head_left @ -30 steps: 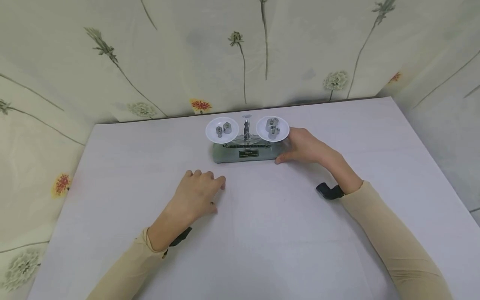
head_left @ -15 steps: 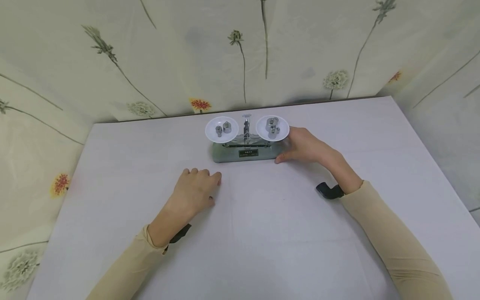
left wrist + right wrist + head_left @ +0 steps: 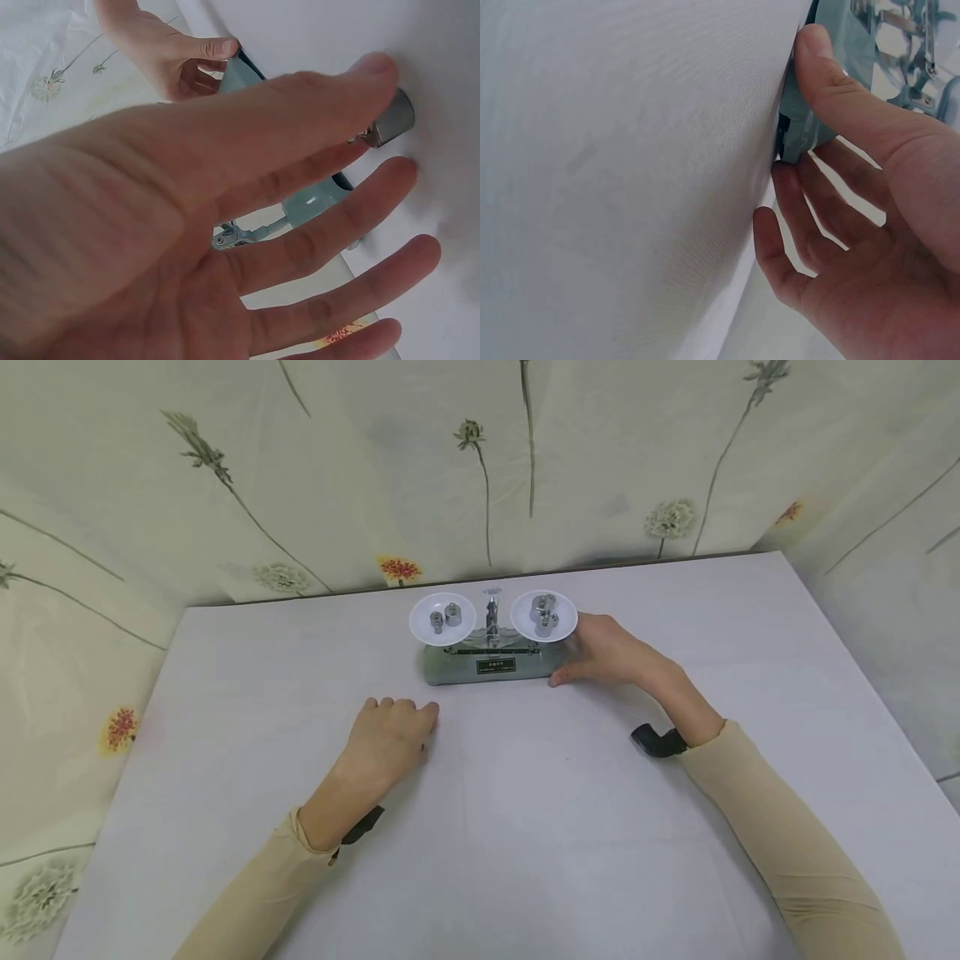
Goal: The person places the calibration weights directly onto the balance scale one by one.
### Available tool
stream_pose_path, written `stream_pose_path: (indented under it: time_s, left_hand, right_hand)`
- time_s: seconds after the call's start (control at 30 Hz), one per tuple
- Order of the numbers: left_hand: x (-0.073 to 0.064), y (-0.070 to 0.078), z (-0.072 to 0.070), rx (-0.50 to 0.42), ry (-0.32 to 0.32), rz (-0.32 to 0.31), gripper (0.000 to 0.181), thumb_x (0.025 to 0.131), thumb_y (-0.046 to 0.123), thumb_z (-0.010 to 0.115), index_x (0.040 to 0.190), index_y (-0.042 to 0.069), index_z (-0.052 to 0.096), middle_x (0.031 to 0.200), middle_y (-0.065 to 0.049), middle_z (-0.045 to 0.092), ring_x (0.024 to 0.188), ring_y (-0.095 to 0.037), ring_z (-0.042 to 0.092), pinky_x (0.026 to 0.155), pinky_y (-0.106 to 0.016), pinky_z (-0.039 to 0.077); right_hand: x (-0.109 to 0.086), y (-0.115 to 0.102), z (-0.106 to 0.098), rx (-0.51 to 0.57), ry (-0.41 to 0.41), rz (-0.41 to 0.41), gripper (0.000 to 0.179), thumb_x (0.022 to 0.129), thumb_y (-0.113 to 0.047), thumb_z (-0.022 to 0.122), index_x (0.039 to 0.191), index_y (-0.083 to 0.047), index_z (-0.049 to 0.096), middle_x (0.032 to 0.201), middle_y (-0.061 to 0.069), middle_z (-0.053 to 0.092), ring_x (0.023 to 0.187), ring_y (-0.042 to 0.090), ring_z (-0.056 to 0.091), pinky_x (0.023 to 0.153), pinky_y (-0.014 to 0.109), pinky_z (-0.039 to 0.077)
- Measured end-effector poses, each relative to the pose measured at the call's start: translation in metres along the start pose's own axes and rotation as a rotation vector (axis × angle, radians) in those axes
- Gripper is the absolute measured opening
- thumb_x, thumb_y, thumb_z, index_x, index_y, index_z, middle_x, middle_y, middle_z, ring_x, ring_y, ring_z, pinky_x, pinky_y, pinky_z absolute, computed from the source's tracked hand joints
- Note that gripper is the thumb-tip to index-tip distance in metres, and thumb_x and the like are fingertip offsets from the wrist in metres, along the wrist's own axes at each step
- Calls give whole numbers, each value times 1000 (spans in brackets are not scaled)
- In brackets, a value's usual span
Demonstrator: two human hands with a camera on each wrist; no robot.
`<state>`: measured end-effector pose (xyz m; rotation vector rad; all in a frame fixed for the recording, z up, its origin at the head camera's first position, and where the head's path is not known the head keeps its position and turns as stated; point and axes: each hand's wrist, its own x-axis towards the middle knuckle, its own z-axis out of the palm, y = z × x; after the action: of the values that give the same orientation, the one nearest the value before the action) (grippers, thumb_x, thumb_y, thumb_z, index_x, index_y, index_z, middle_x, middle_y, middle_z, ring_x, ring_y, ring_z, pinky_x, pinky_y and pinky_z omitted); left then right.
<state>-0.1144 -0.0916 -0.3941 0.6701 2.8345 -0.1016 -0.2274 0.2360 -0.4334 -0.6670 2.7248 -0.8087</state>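
Observation:
A green-based pan balance [image 3: 457, 668] stands near the table's back edge. Two metal weights [image 3: 452, 614] sit on its left pan [image 3: 420, 631] and several more [image 3: 546, 614] on its right pan [image 3: 519, 618]. My right hand [image 3: 611, 652] grips the right end of the base, thumb in front and fingers behind. Left of and nearer than the balance, my left hand [image 3: 386, 739] is low over the table. In the left wrist view its thumb and index finger pinch a small metal weight [image 3: 396, 120] near its knob, other fingers spread. Whether that weight touches the table I cannot tell.
A white cloth covers the table [image 3: 540, 843]. Behind it hangs a pale floral curtain [image 3: 585, 460], close to the balance. Black wrist mounts [image 3: 660, 742] stick out under both forearms.
My left hand has shifted slightly left and away from me, and its thumb and index finger have drawn closer together. The right hand and the balance stay put.

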Motion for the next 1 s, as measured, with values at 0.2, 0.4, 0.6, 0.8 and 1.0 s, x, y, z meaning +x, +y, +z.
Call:
stream_pose_path:
  time_s: [0.2, 0.4, 0.6, 0.8, 1.0]
  left_hand:
    - [1, -1, 1, 3, 14, 6, 15, 93, 10, 81, 94, 11, 67, 87, -12, 76, 77, -33, 68, 68, -38, 45]
    - [3, -1, 1, 10, 27, 11, 14, 92, 12, 84, 91, 11, 70, 88, -11, 78, 80, -33, 68, 72, -40, 46]
    - [4, -1, 2, 23, 46, 15, 10, 93, 13, 82, 93, 9, 73, 87, -11, 78, 79, -32, 68, 76, -43, 51]
    - [3, -2, 5, 42, 132, 29, 9, 95, 10, 79, 92, 6, 72, 83, -11, 76, 76, -31, 64, 77, -44, 52]
    - [2, -3, 5, 54, 238, 51, 11, 94, 9, 79, 90, 7, 69, 81, -11, 76, 74, -31, 61, 77, -45, 50]
  right_hand:
    - [0, -2, -1, 1, 0, 3, 101, 77, -22, 99, 159, -3, 43, 160, 22, 55, 154, 44, 47, 129, 61, 36]
    - [0, -3, -3, -12, 0, 6, 100, 77, -22, 99, 158, -2, 44, 159, 23, 56, 153, 44, 48, 128, 61, 38]
    - [1, -1, -2, -12, 1, -7, 100, 77, -22, 99, 158, -2, 45, 158, 22, 56, 152, 44, 49, 128, 62, 38]
    - [0, 0, -1, -4, 4, -8, 100, 76, -22, 100, 158, -2, 45, 159, 22, 56, 152, 44, 49, 128, 62, 38]
    - [0, 0, 0, 4, 3, 1, 98, 76, -22, 100, 157, -3, 47, 157, 22, 58, 152, 44, 50, 128, 61, 38]
